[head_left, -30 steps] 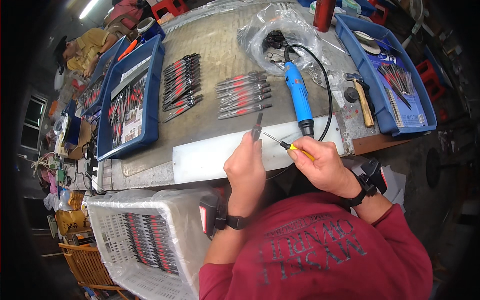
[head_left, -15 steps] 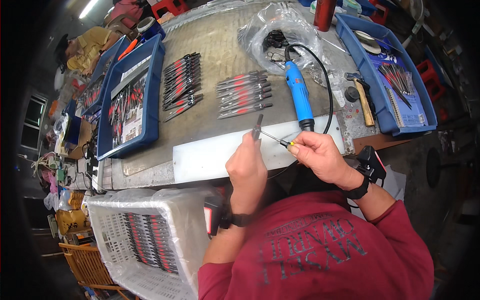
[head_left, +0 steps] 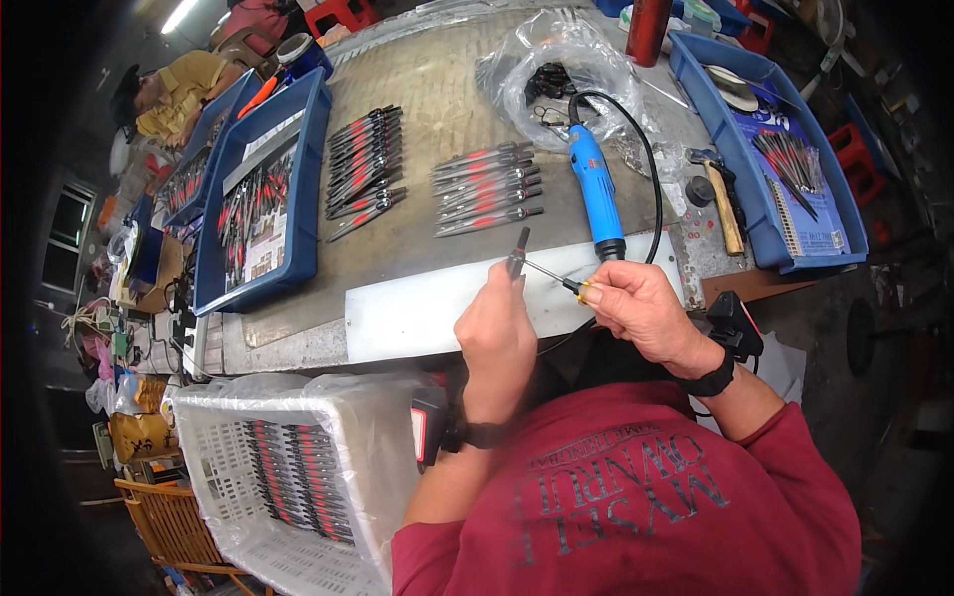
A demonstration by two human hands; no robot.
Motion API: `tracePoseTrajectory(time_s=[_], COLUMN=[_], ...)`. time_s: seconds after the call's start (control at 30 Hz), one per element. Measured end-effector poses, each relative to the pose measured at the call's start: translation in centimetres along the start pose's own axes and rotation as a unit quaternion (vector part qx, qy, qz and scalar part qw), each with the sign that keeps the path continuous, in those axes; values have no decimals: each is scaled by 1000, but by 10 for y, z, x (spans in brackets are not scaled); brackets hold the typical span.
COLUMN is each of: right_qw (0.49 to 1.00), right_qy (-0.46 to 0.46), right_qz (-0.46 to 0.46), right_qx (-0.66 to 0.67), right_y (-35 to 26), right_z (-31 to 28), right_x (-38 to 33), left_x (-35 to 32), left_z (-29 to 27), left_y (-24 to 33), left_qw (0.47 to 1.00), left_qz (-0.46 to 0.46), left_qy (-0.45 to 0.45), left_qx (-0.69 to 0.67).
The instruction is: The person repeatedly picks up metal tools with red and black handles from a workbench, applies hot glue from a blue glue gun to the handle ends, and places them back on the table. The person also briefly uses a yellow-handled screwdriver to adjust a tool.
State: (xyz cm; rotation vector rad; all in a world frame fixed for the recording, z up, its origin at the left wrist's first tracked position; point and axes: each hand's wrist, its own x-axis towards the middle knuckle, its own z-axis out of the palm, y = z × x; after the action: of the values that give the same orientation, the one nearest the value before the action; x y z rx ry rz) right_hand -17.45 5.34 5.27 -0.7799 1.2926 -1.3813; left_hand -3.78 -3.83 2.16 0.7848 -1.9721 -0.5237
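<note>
My left hand (head_left: 496, 323) is closed around a slim, dark pointed tool (head_left: 518, 254), whose black end sticks up past the fingers. The rest of it is hidden in the fist. With thumb and fingers pinched, my right hand (head_left: 644, 310) grips a small screwdriver (head_left: 569, 284) with a black and yellow handle. Its thin metal shaft reaches across to the dark tool's side near my left fingers. Both hands are above a white board (head_left: 402, 318) at the table's near edge. A blue electric screwdriver (head_left: 596, 189) with a black cable lies just beyond my right hand.
Two groups of grey-and-red pointed tools (head_left: 363, 164) (head_left: 487, 189) lie on the table. Blue trays (head_left: 316, 189) (head_left: 711, 114) flank them. A hammer (head_left: 727, 209) and a clear plastic bag (head_left: 507, 74) lie farther back. A lined white crate (head_left: 368, 437) stands at lower left; another person (head_left: 184, 94) sits far left.
Both hands keep their grips and have shifted very slightly to the right. The screwdriver's shaft still meets the dark tool.
</note>
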Motion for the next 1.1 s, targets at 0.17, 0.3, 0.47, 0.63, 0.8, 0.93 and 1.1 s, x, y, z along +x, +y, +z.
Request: tracePoseTrajectory(time_s=[0.17,0.3,0.47,0.63,0.8,0.93,1.1], right_qw=[1000,994,983,931,851,759,694], right_qy=[15,35,70,246,347,358,369], right_qz=[6,-30,-90,-185,-137,-137,-145], right_qx=[-19,-99,-144,-194,-371,-526,-601], right_y=[1,5,4,-1,6,22,29], right_z=[-2,-3,-17,-56,-104,-122,-128], right_x=[-2,-3,-15,-21,-18,-12,-3], left_x=[-1,-3,0,2,2,2,1], left_z=[3,2,-4,-9,-10,-9,-13], left_y=[1,-2,-4,-2,6,7,6], left_qw=[1000,999,994,967,942,941,943], left_qz=[-2,-2,-95,-210,-248,-238,-213], left_qy=[-1,-24,-37,-37,-66,-73,-80], left_qx=[-1,35,-34,-138,-216,-229,-241])
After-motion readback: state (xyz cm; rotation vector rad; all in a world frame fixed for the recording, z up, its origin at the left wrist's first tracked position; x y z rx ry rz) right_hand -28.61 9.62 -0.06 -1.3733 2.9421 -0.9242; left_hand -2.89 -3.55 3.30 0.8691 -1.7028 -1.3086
